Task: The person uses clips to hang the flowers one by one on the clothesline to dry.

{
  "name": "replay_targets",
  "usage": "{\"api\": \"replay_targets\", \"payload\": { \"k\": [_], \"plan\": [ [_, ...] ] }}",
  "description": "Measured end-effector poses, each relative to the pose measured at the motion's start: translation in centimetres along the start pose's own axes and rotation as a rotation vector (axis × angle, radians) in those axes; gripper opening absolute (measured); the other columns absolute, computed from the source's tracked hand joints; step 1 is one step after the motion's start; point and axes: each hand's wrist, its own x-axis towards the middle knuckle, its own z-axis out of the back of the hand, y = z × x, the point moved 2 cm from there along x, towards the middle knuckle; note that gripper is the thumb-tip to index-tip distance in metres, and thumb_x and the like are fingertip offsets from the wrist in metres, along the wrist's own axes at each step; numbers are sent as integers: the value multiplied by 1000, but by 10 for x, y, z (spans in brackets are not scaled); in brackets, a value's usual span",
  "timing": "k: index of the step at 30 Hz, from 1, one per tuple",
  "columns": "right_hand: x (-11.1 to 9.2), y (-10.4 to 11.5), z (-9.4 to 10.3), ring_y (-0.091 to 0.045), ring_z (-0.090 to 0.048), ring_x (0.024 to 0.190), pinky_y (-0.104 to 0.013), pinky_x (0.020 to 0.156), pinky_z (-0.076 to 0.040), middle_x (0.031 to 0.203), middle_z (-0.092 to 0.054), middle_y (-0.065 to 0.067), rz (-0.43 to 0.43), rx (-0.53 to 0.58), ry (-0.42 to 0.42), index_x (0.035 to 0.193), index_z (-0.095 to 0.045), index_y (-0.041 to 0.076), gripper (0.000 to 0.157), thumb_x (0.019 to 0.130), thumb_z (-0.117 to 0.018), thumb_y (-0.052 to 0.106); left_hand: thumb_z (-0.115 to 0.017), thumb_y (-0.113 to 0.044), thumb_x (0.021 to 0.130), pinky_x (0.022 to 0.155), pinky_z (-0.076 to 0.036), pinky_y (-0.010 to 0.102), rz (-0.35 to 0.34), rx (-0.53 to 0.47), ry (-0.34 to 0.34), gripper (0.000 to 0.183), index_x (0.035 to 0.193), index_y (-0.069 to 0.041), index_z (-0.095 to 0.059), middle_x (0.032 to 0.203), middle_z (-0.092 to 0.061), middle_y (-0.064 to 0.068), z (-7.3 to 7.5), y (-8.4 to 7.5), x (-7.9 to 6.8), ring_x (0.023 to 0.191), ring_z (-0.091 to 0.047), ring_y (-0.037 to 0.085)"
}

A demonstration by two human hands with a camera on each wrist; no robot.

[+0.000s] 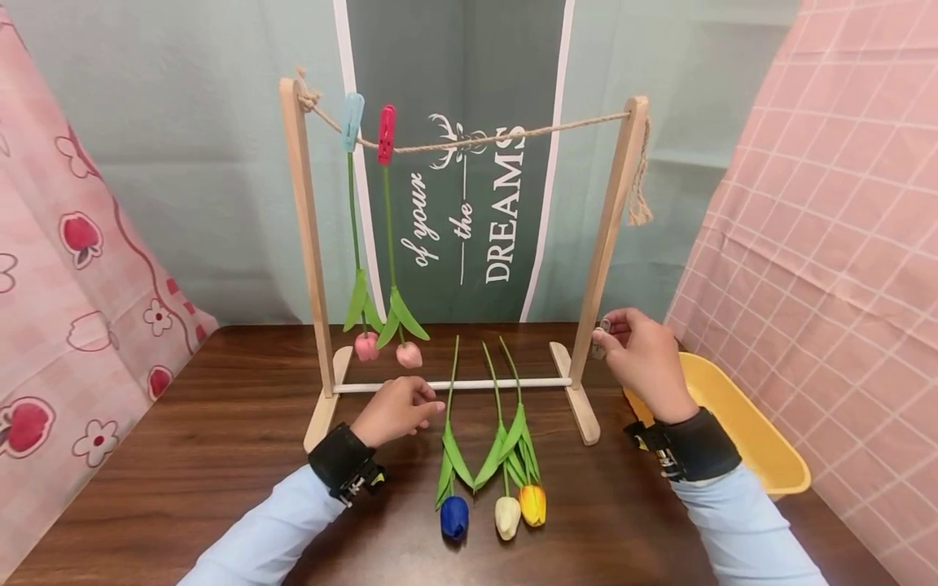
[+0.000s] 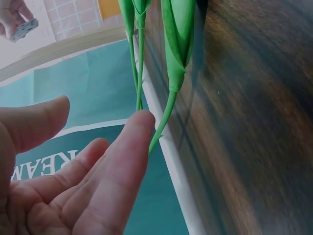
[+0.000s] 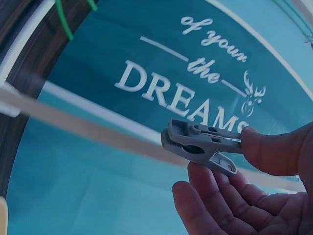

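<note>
In the right of the head view, the right hand (image 1: 648,358) pinches a smooth grey clothespin (image 3: 210,143), its ridged jaws and rounded notch showing, between thumb and fingers beside the wooden frame (image 1: 303,203). The left hand (image 1: 392,413), well apart from it at lower centre, holds nothing, its fingers loosely bent just beside the thin green stem of the blue tulip (image 1: 454,518); whether they touch it I cannot tell. That artificial flower lies at bottom centre on the dark, wood-grained bench (image 1: 220,456), left of a cream tulip (image 1: 507,518) and a yellow tulip (image 1: 532,506), all with closed, egg-shaped heads. At upper left, a twisted, fibrous rope (image 1: 454,145) carries a glossy red clothespin (image 1: 387,134) and a pale blue clothespin (image 1: 353,122), from which two pink tulips (image 1: 409,355) hang heads down. A yellow, round-cornered basin (image 1: 740,415) sits at lower right.
</note>
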Motion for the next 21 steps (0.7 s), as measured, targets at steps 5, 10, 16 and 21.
{"api": "replay_targets", "payload": {
  "k": [5, 10, 16, 21],
  "plan": [
    [1, 9, -9, -30, -64, 78, -40, 67, -47, 87, -67, -17, 19, 44, -24, 100, -63, -3, 20, 88, -71, 11, -71, -16, 89, 47, -52, 29, 20, 7, 11, 16, 91, -1, -66, 73, -67, 11, -2, -1, 5, 56, -64, 19],
    [2, 19, -18, -30, -64, 80, -40, 69, -47, 89, -66, -17, 36, 102, -20, 102, -63, -4, 20, 89, -70, 10, -72, -16, 89, 47, -52, 28, 29, 27, 16, 17, 90, 0, -66, 66, -65, 6, -6, 2, 11, 53, -63, 18],
    [2, 30, -27, -31, -64, 84, -45, 74, -50, 91, -65, -17, 30, 168, 18, 104, -62, -3, 19, 91, -68, 9, -71, -18, 89, 46, -51, 28, 32, 37, 36, 18, 86, -1, -67, 63, -64, 6, -13, 5, 16, 52, -61, 15],
    [1, 38, -35, -29, -63, 85, -43, 75, -49, 93, -65, -15, 27, 203, 56, 104, -62, -2, 19, 91, -68, 11, -70, -17, 90, 46, -52, 28, 46, 23, 61, 17, 86, 0, -67, 63, -64, 10, -19, 8, 16, 51, -61, 15]
  ]
}}
